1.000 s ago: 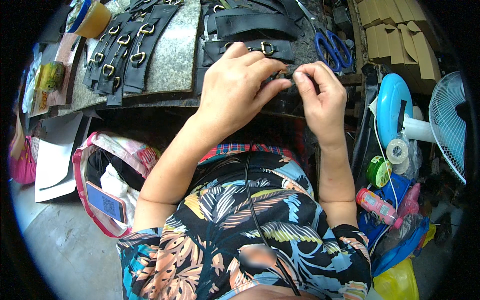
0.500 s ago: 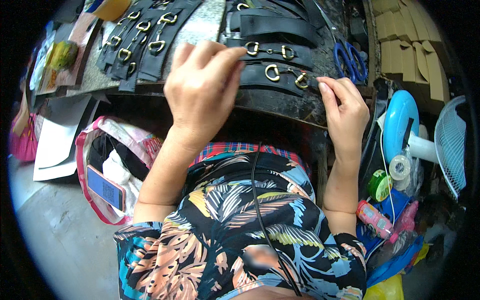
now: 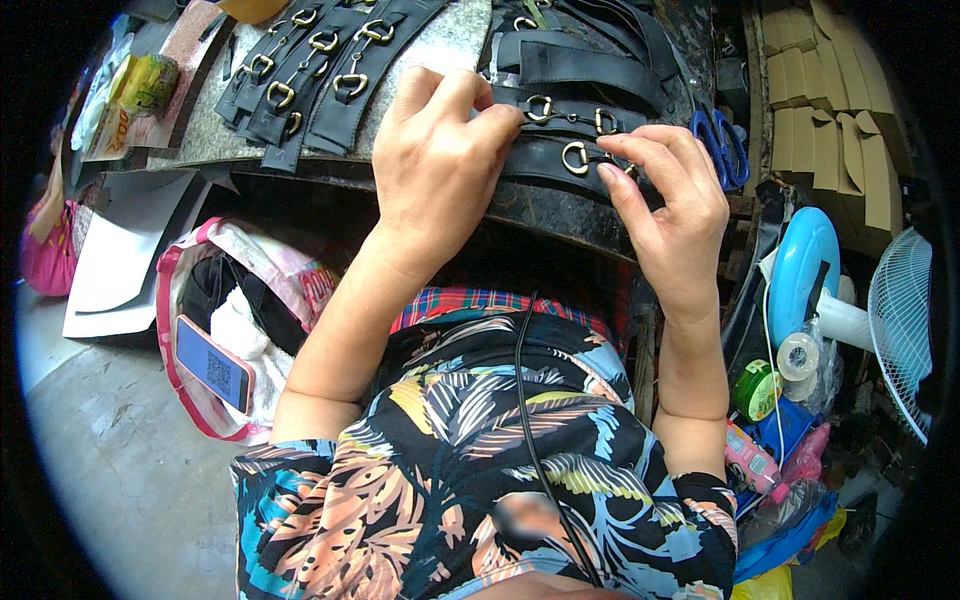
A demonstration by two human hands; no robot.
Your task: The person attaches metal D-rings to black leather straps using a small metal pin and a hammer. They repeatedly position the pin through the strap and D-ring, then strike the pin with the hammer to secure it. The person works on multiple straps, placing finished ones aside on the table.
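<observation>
Black leather straps with brass horsebit buckles lie on the dark workbench edge in front of me. My left hand [image 3: 437, 165] is closed, thumb and fingertips pressed together beside the left end of a strap [image 3: 575, 118]; what they hold, if anything, is hidden. My right hand [image 3: 675, 205] hovers over the right part of the nearest strap [image 3: 535, 160], its thumb and forefinger apart. Between them shows part of that strap's buckle, whose left ring [image 3: 576, 158] stays uncovered. The strap's right end is behind my right fingers.
More buckled straps [image 3: 320, 80] lie on the stone slab at left. Blue-handled scissors [image 3: 722, 150] sit right of my hand, with cardboard boxes [image 3: 830, 150] beyond. A fan [image 3: 900, 330] and green tape roll [image 3: 757, 390] are lower right. A bag holding a phone [image 3: 213, 365] is at left.
My right hand has left the nearest strap's right end and moved left over its buckle, fingers parting. My left hand stays closed near the strap. The whole view has shifted slightly.
</observation>
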